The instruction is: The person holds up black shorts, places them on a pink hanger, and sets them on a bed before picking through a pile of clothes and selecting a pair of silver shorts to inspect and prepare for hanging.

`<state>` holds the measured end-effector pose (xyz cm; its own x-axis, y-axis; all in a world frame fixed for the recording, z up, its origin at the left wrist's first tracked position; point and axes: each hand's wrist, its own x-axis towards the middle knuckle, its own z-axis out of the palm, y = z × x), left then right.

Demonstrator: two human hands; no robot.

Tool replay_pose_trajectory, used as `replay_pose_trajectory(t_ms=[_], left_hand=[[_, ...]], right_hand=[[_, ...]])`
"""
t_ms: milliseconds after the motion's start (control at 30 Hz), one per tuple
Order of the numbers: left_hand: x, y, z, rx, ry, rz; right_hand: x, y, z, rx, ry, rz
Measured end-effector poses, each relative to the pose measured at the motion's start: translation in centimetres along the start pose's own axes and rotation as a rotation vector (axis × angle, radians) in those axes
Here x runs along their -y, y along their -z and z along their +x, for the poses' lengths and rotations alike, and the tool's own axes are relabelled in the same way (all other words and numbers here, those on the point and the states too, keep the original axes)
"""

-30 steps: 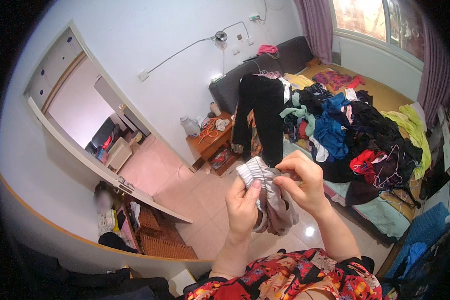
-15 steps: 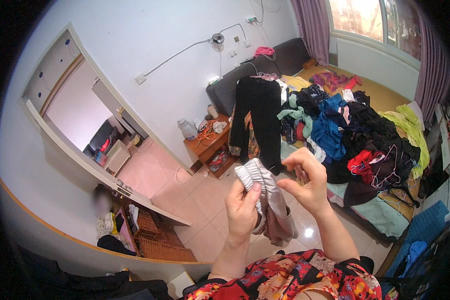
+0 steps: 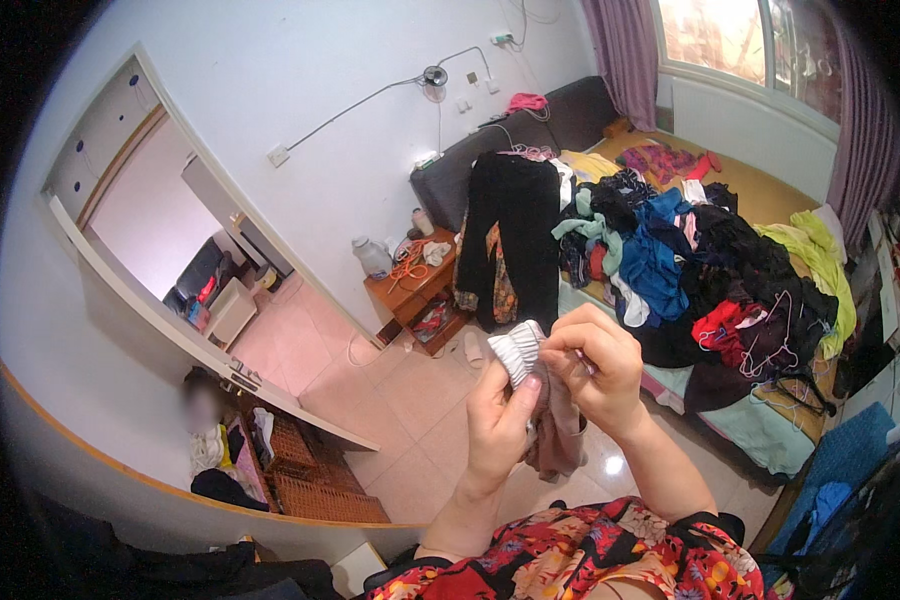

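Observation:
A brownish-grey garment [image 3: 558, 440] hangs in front of me, its white ribbed elastic waistband [image 3: 515, 352] bunched at the top. My left hand [image 3: 500, 415] is closed around the waistband, thumb pressed on the near side. At the waistband's right edge, my right hand [image 3: 605, 370] has its fingertips pinched together. Whatever tiny thing may be between those fingertips is too small to make out. The lower part of the garment dangles between my two forearms.
Beyond my hands, black trousers [image 3: 515, 225] drape over the bed's side. A heap of mixed clothes [image 3: 660, 255] covers much of the bed, with wire hangers [image 3: 773, 345] on it. A wooden nightstand [image 3: 390, 296] stands left of the bed. An open door [image 3: 210, 345] and wicker drawers [image 3: 320, 497] are at left.
My right hand has come in from the right, and its fingertips now meet the waistband's edge. My left hand has shifted slightly right with the garment, which has turned and bunched more.

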<state>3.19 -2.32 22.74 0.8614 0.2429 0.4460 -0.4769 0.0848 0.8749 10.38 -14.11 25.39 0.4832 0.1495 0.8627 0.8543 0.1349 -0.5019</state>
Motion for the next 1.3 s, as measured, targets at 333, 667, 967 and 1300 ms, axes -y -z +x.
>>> replay_pose_trajectory(t_ms=[333,667,967,1300], left_hand=[[-0.8,0.0,0.1,0.026,0.114,-0.212],[-1.5,-0.2,0.5,0.048,0.165,-0.385],[-1.5,-0.4,0.5,0.072,0.192,-0.428],[-1.4,-0.5,0.4,0.036,0.191,-0.477]], right_hand=[[-1.3,4.3,1.2,0.207,-0.035,0.078],[-2.1,5.6,1.1,0.295,0.149,-0.209],[-2.0,3.7,-0.7,0.199,-0.014,0.016],[-3.0,3.2,-2.1,0.139,-0.052,0.08]])
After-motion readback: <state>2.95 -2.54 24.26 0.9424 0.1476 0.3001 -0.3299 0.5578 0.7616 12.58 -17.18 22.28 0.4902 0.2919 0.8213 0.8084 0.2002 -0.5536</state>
